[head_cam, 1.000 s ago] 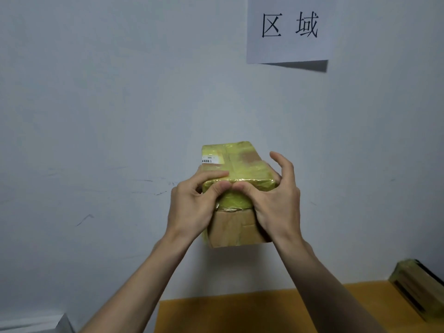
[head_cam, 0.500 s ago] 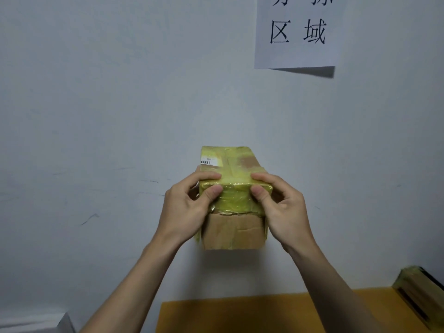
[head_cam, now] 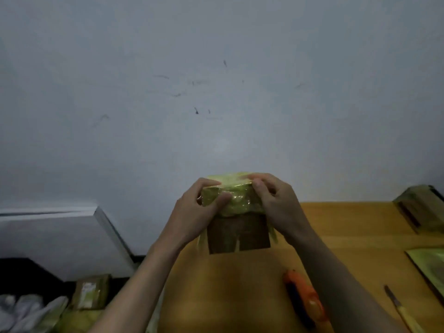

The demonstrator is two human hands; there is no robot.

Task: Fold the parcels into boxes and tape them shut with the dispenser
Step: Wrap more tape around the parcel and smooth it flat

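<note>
A small cardboard box [head_cam: 237, 233], wrapped across its top in yellow-green tape, is held up above the yellow table [head_cam: 348, 239]. My left hand [head_cam: 194, 212] grips its left side, thumb pressed on the taped front face. My right hand [head_cam: 278, 203] grips the right upper edge with curled fingers. The orange tape dispenser [head_cam: 305, 299] lies on the table below my right forearm, touched by neither hand.
Another taped box [head_cam: 422, 207] stands at the table's far right, with a flat yellow-green sheet [head_cam: 430, 265] nearer me. A knife [head_cam: 398, 308] lies at the right front. Left of the table, low down, sit a labelled parcel [head_cam: 90, 294] and white bags [head_cam: 28, 311].
The view has tilted down, so the wall sign is gone and the table, dispenser and knife appear. Both hands still hold the box; the right fingers have curled over its top edge.
</note>
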